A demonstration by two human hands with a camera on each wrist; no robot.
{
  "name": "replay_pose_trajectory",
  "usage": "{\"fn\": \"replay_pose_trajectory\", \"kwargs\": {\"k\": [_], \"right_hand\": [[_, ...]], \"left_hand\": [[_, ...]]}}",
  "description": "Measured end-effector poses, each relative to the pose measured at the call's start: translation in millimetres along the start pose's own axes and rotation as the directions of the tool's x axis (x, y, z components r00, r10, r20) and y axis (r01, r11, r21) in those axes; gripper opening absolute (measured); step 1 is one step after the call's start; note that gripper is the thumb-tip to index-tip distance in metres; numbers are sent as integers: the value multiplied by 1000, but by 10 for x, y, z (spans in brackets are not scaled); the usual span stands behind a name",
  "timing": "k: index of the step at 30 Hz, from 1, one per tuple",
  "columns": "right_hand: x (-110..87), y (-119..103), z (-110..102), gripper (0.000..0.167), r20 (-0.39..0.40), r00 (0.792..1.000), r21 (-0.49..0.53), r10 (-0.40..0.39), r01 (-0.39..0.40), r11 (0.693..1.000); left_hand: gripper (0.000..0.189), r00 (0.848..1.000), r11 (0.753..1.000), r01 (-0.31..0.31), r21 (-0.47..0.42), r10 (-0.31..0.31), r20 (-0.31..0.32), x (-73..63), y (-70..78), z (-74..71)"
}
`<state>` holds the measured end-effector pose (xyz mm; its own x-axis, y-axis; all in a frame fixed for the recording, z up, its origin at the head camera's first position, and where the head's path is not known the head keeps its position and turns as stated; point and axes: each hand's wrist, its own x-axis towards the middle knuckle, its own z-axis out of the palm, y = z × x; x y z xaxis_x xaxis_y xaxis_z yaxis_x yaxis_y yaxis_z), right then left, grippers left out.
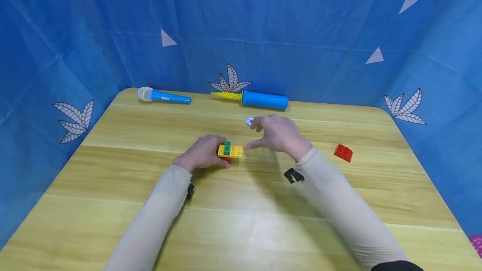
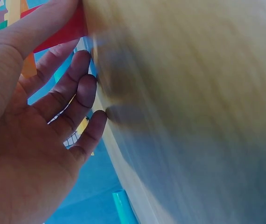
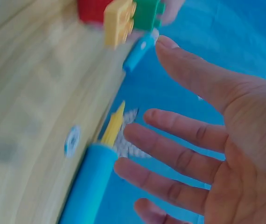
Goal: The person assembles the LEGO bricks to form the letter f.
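Brick stack point(image 1: 236, 151), yellow, green and red, clamped in left hand point(image 1: 202, 152), right hand point(image 1: 279, 133) spread beside it

Long beige sleeves point(image 1: 340, 198) with small black wrist fittings point(image 1: 293, 175)

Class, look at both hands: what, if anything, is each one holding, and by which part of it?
The left hand grips the stack of blocks by its red bottom block; the right hand holds nothing.
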<state>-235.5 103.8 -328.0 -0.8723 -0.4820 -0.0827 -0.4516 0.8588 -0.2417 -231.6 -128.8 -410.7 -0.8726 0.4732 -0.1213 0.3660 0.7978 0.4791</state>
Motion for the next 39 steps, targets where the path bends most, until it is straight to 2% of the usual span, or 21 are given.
{"fn": "replay_pose_trajectory", "kwargs": {"k": [6,16,22,26,30,34,39], "right_hand": [[-213,433,-71,63,-5,996,38,86,-86,996],[-625,1070,-101,58,8,978,111,211,-210,971],[-859,1441,-88,63,15,957,130,290,-290,948],[-1000,1632,-102,69,27,944,144,327,-328,934],[-1094,1797,-50,75,35,942,148,332,-334,931],[-1142,1917,54,80,41,942,177,333,-335,926],[-1147,1984,138,76,20,938,234,346,-341,911]], "left_hand": [[72,1000,1000,19,12,-19,0,-9,8,-1],[68,999,999,38,2,-38,15,13,43,-24],[69,999,999,40,4,-40,22,16,32,-14],[67,999,999,36,3,-36,17,9,27,-24],[65,999,999,32,-1,-32,13,11,26,-38],[63,999,999,33,1,-33,16,22,25,-25],[68,999,999,34,9,-34,22,20,10,-16]]}}
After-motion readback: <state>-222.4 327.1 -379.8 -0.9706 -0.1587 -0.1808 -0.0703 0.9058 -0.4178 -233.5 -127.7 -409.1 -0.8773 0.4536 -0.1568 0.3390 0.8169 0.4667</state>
